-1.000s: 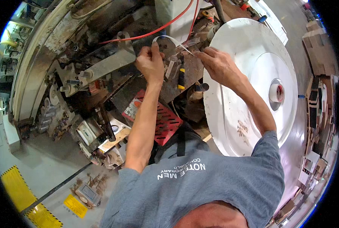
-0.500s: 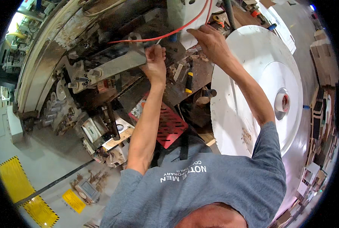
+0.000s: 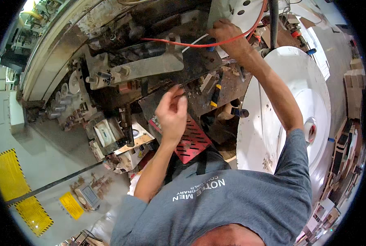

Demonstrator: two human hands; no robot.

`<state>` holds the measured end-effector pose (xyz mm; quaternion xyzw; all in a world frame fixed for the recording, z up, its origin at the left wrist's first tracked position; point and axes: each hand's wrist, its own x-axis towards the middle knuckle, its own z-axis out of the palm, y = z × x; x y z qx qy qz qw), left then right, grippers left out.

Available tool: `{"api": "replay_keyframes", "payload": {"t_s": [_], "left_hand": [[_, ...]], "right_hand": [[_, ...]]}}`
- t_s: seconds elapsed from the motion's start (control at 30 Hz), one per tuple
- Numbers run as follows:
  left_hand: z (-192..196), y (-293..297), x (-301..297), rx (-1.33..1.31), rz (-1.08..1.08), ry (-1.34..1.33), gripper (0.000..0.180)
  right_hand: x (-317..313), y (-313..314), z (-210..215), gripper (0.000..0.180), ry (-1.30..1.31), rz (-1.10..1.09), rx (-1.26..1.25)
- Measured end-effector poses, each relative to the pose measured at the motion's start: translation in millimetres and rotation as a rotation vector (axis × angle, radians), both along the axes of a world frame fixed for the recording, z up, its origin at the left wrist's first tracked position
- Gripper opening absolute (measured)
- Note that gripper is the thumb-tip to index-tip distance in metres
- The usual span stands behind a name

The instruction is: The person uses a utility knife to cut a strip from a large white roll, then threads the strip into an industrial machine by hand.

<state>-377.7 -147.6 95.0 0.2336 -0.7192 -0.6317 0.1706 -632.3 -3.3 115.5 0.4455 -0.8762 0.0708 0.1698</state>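
My right hand (image 3: 228, 37) reaches up to the white panel (image 3: 236, 10) of a large machine. Its fingers are closed around the end of a thin white strip (image 3: 193, 43), just beside a red cable (image 3: 166, 41) that crosses the machine. My left hand (image 3: 172, 112) hovers lower, in front of a dark metal plate (image 3: 199, 65). Its fingers are bunched together, and I see nothing in them. A grey metal arm (image 3: 150, 67) with bolts sits up and to the left of this hand.
A big white disc (image 3: 298, 102) stands on the right. A red perforated plate (image 3: 193, 139) lies below my left hand, and a yellow-and-black tool (image 3: 216, 94) rests on the dirty ledge. Yellow hazard markings (image 3: 10, 184) lie on the grey floor.
My right hand has climbed from the disc's edge up to the white panel with the strip. My left hand has dropped away from the machine toward me.
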Motion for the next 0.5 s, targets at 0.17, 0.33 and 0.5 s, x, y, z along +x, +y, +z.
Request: {"api": "replay_keyframes", "payload": {"t_s": [0.17,0.33,0.5], "left_hand": [[24,-36,39,-0.466,0.238,0.004,0.032],[3,-74,18,-0.74,0.151,-0.204,0.037],[-1,-90,-3,-0.315,0.154,-0.162,0.028]], "right_hand": [[-1,-8,3,0.025,0.031,0.089,0.124],[-21,-16,-15,0.023,-0.052,0.078,0.165],[-21,-29,-12,0.018,-0.206,0.118,0.123]]}}
